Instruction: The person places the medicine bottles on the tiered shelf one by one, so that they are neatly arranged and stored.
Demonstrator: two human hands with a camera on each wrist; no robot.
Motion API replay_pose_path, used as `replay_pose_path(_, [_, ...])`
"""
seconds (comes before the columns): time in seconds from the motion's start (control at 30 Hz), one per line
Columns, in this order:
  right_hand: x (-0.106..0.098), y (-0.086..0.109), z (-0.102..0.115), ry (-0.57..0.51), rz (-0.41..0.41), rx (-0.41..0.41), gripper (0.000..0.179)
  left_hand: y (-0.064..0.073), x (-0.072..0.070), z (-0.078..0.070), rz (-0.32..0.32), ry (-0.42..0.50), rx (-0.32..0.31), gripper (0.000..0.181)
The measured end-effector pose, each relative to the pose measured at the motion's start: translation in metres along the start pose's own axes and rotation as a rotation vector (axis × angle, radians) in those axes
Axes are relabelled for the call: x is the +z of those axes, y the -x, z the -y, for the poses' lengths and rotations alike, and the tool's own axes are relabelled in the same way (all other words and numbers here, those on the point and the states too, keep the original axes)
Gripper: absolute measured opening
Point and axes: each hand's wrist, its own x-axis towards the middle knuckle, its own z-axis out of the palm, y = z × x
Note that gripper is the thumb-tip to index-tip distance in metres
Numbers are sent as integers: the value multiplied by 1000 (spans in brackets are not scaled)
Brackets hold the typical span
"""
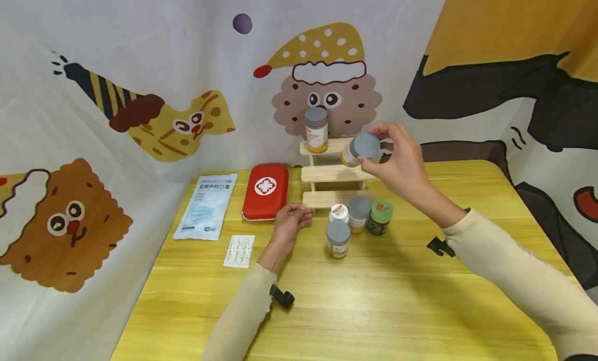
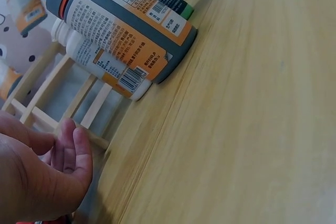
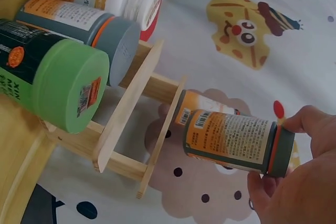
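My right hand (image 1: 397,158) pinches a grey-capped supplement bottle (image 3: 231,137) by its cap, thumb on one side and fingers on the other. The bottle is tilted, near the top tier of a three-tier wooden rack (image 1: 327,173). On that tier's left end stands a similar grey-capped bottle (image 1: 316,130). Down at the rack's lowest tier, my left hand (image 1: 290,223) grips the left end with curled fingers; the exact contact is partly hidden in the left wrist view. Before the rack are two more grey-capped bottles (image 1: 338,240), a white-capped bottle (image 1: 339,212) and a green-lidded jar (image 1: 380,218).
Left of the rack lies a red zipped first-aid case (image 1: 266,192). Further left is a face-mask packet (image 1: 205,206), with a small white printed sachet (image 1: 239,251) nearer the front. A cartoon-print cloth (image 1: 196,50) hangs behind the wooden table (image 1: 364,314).
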Motion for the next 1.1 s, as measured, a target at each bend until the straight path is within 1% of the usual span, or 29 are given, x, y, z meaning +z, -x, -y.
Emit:
replay_pose_path(0.13, [7, -9, -3, -20, -23, 38, 52, 0, 2, 0, 2, 8, -1, 7])
replay_pose_path(0.33, [20, -23, -11, -64, -46, 72, 54, 1, 3, 0, -8, 8, -2, 8])
replay_pose_path(0.53, [29, -34, -17, -68, -61, 97, 54, 1, 3, -1, -9, 7, -5, 6])
replay_pose_path(0.7, [35, -43, -18, -57, -55, 114, 53, 0, 2, -1, -10, 4, -7, 5])
replay_pose_path(0.93, [37, -54, -16, -51, -43, 160, 51, 1, 3, -2, -9, 0, -8, 7])
replay_pose_path(1.1, [40, -58, -17, -51, -15, 155, 51, 1, 2, 0, -8, 14, 4, 6])
